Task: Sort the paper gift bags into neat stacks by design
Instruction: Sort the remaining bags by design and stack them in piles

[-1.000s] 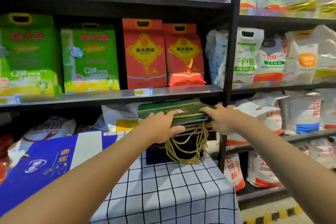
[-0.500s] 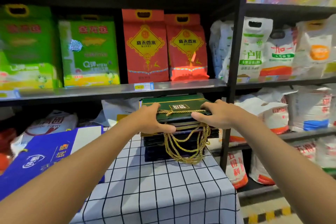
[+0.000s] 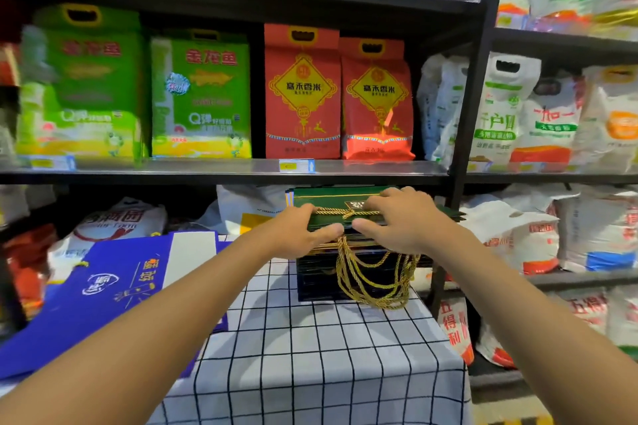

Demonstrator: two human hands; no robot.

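Where 1 green stack sits, 2 hands grip.

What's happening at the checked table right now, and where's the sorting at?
A person's left hand and right hand grip the top dark green paper gift bags of a stack on the black-and-white checked tablecloth, gold rope handles dangling over its front. Flat blue paper gift bags lie to the left, apart.

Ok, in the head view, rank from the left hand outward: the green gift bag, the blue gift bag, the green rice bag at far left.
1. Green gift bag: gripped by the left hand, atop the stack.
2. Blue gift bag: flat on the table, leftward.
3. Green rice bag: upper shelf, far left.
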